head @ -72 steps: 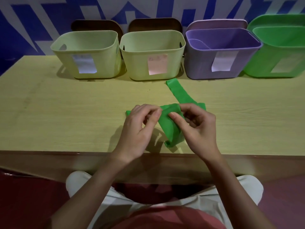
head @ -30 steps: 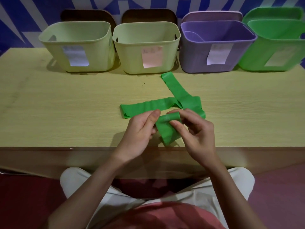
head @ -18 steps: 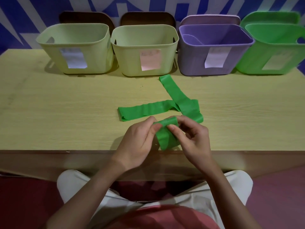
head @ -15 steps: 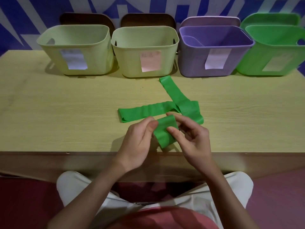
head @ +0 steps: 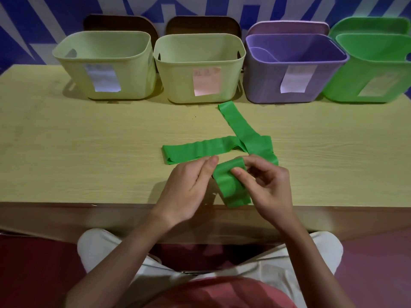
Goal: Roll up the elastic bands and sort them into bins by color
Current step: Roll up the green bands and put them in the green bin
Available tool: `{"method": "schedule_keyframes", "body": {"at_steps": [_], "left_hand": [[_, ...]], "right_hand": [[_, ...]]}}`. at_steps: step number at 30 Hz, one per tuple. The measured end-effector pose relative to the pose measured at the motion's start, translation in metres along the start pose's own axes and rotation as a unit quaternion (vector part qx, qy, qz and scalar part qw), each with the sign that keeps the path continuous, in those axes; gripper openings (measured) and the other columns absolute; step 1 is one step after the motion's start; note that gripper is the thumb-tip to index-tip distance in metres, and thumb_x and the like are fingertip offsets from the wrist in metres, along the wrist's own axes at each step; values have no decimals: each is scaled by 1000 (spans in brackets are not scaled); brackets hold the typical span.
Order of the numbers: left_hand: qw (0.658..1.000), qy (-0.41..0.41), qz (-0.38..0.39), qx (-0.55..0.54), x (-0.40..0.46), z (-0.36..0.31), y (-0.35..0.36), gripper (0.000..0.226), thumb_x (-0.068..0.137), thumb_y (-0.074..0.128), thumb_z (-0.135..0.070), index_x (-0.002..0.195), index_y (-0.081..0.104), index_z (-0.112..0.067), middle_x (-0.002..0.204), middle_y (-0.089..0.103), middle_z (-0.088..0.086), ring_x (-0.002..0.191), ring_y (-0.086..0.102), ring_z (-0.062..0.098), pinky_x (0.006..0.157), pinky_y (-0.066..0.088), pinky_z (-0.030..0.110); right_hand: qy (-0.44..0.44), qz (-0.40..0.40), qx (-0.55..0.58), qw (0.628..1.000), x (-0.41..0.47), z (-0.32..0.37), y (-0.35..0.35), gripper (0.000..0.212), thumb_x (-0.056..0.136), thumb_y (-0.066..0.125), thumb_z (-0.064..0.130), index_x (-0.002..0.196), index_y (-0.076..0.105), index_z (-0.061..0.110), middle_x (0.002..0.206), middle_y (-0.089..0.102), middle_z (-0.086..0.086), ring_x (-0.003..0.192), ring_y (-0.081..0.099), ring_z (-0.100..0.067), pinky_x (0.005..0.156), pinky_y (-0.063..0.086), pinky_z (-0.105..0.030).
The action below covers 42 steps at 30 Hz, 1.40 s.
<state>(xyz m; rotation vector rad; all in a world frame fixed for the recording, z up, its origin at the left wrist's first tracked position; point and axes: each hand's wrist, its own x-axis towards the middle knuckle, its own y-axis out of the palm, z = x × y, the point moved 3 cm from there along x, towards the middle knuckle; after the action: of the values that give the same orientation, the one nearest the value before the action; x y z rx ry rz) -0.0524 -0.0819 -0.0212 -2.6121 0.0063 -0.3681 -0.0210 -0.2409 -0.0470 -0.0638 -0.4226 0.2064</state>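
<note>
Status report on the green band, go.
Left hand and right hand both pinching the green band near the table's front edge, roll barely begun. Rest of band lying loose on table. Green bin far right, path unobstructed.
</note>
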Motion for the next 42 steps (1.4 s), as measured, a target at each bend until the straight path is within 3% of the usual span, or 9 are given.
{"method": "schedule_keyframes", "body": {"at_steps": [7, 11, 15, 18, 21, 25, 33, 38, 42], "left_hand": [[993, 48, -15, 107, -1, 4, 8, 35, 97, 29, -41, 80, 48, -17, 61, 47, -5, 55, 45, 13, 52, 36, 34], [986, -76, -7, -151, -1, 2, 9, 33, 99, 35, -40, 83, 52, -17, 49, 41, -13, 41, 35, 2, 42, 27, 16], [929, -163, 31, -331, -3, -3, 9, 35, 88, 38, -36, 88, 51, -3, 47, 22, -14, 37, 18, 2, 37, 19, 16], [909, -178, 63, -372, -1, -4, 5, 33, 87, 40, -36, 76, 47, -5, 47, 21, -9, 37, 17, 4, 37, 18, 15], [925, -178, 82, -327, 3, 1, 4, 39, 88, 41, -40, 71, 46, -6, 47, 29, -5, 38, 23, 7, 38, 21, 18], [999, -37, 12, -38, 5, 5, -2, 48, 100, 36, -45, 74, 55, -9, 59, 45, 4, 52, 44, 15, 49, 35, 31], [995, 37, -11, 94, 3, 8, 3, 25, 98, 38, -32, 77, 46, -20, 64, 42, -11, 59, 43, 9, 55, 32, 25], [995, -45, 8, -90, 3, 10, 4, 36, 98, 40, -39, 74, 46, -13, 58, 38, -13, 51, 35, 7, 49, 29, 27], [932, -136, 49, -332, 3, 7, 7, 36, 96, 43, -36, 74, 38, -8, 54, 26, -13, 44, 22, 3, 44, 20, 19]], "right_hand": [[2, -10, 18, 1000, 2, 3, 6, 11, 84, 66, 22, 95, 69, 19, 83, 67, -11, 76, 61, -31, 71, 52, -35], [3, 18, 30, 999, 3, 8, 8, 29, 87, 69, 13, 115, 67, 20, 88, 67, -12, 81, 64, -27, 75, 54, -32], [-14, 31, 13, 999, 4, 13, 4, 34, 86, 66, 6, 119, 64, 5, 74, 54, 19, 67, 49, 2, 67, 39, -9], [-23, 29, 25, 999, 6, 16, 4, 24, 86, 71, 13, 109, 68, 10, 86, 68, 6, 75, 59, -14, 72, 47, -20], [-5, 10, 19, 1000, 9, 12, 5, 23, 82, 69, 22, 103, 68, 13, 85, 67, -11, 76, 60, -21, 72, 50, -22], [25, -15, 17, 999, 9, 5, 5, 20, 78, 69, 30, 97, 68, 22, 79, 66, -4, 73, 60, -7, 69, 51, -18], [54, -36, 10, 998, 10, -2, 6, 32, 76, 70, 36, 100, 68, 15, 82, 68, -13, 75, 61, -16, 72, 54, -31], [31, 8, 31, 999, 11, 4, 3, 29, 81, 72, 21, 109, 67, 20, 85, 67, -6, 80, 60, -14, 79, 51, -23], [4, 24, -3, 1000, 13, 11, 2, 28, 85, 69, 10, 113, 67, 14, 84, 62, -1, 76, 54, -6, 74, 45, -17]]}}
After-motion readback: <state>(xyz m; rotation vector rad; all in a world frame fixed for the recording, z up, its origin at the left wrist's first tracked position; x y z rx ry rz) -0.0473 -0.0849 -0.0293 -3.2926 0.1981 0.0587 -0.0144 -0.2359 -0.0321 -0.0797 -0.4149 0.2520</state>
